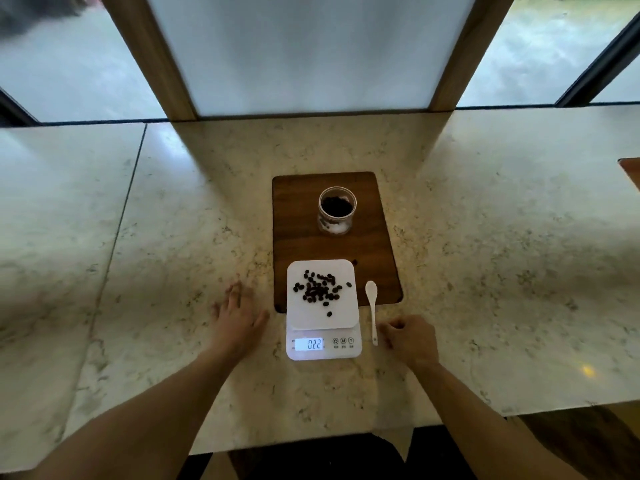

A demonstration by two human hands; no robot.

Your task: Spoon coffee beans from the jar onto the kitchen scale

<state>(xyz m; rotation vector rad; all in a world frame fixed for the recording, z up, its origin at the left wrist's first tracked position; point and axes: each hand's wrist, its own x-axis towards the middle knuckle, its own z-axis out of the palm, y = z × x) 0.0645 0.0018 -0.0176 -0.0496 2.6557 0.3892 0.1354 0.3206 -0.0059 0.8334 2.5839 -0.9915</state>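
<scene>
Surface (485, 237): pale marbled stone, running the full width of the view, with a seam at the left and windows behind it.

Wooden board (301, 220): dark brown, rectangular with rounded corners, lying flat at the centre of the surface, its long side running away from the person.

Jar (336, 210): clear glass, lidless, upright on the far half of the board. Dark coffee beans fill its lower part.

Kitchen scale (323, 308): white, with a square platform and a lit display reading "022" beside three round buttons. Its far part overlaps the near edge of the board; its display end rests on the stone.

Coffee beans (320, 289): a loose scatter on the scale platform, densest at the middle, with a few strays toward the right and near edges. One lone bean lies on the board just past the platform's far right corner.

Spoon (372, 311): white, slender, lying just right of the scale, bowl on the board, handle pointing toward the person and reaching onto the stone.

Left hand (239, 317): released, palm down, fingers spread flat on the surface just left of the scale, grasping nothing.

Right hand (410, 337): loosely curled, knuckles up, on the surface just right of the spoon's handle end, holding nothing; whether a fingertip touches the handle cannot be told.
</scene>
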